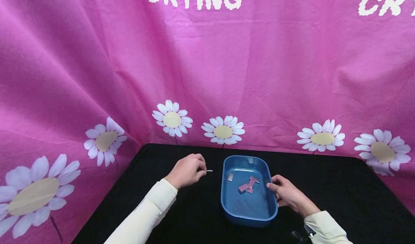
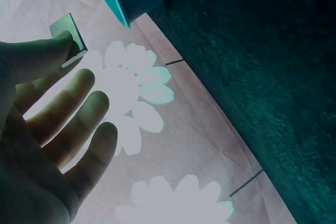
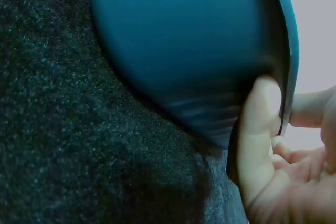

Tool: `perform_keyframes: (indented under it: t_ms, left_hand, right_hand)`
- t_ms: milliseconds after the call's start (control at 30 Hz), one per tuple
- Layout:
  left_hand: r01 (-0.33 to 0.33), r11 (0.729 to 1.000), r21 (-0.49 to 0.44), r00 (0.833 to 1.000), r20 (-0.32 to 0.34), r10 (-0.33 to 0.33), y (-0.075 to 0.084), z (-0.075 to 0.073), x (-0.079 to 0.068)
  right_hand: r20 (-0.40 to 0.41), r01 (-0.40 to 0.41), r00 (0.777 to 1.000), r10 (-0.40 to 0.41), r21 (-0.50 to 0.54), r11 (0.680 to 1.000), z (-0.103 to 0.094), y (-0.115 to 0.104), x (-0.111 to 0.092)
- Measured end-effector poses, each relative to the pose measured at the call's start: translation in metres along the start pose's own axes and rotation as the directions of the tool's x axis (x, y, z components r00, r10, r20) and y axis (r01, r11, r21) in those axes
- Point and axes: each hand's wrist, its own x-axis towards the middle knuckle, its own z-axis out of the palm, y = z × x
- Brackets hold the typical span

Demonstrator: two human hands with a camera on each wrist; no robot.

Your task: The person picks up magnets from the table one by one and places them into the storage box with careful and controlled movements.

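Note:
My left hand point(image 1: 187, 171) is over the table to the left of a blue rectangular tub point(image 1: 248, 206). It pinches a small flat rectangular piece point(image 1: 209, 171), seen almost edge-on in the head view. In the left wrist view the piece point(image 2: 64, 26) shows its shiny face between thumb and forefinger, the other fingers spread apart. My right hand point(image 1: 288, 193) grips the tub's right rim, thumb on one side of the wall and fingers on the other. Inside the tub lie several small pinkish blocks point(image 1: 249, 185), some overlapping, and a separate silvery block point(image 1: 230, 177) near the left wall.
A black-covered table point(image 1: 197, 215) lies under the tub. Pink cloth point(image 1: 275, 74) printed with white daisies hangs behind it and on the left. Something small and dark point(image 1: 297, 235) sits near the right sleeve, too dim to make out.

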Motion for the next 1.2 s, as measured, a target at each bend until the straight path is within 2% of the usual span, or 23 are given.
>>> perform_keyframes:
  t_ms: [267,567,767,933,1200]
  left_hand:
    - [-0.023,0.999,0.024,1.000,-0.012,0.023,0.015,-0.002,0.015]
    - [-0.059,0.997,0.048,0.998,-0.018,0.060,0.029,-0.011,0.022]
    - [-0.047,0.997,0.068,0.999,-0.007,0.048,0.036,-0.010,0.039]
    - [-0.082,0.990,0.110,0.996,-0.019,0.085,0.044,-0.009,0.053]
    - [-0.109,0.985,0.133,0.994,0.008,0.109,0.048,-0.007,0.059]
  right_hand:
    - [-0.009,-0.007,1.000,0.007,-0.008,1.000,0.000,0.000,0.000]
    - [-0.002,0.017,1.000,-0.017,0.023,1.000,0.003,0.001,-0.001]
    - [0.002,-0.002,1.000,0.002,0.014,1.000,0.001,0.000,-0.002]
    - [0.000,0.001,1.000,-0.001,0.017,1.000,0.000,0.000,-0.002]
    - [0.005,0.019,1.000,-0.019,0.027,0.999,0.001,0.001,-0.001]
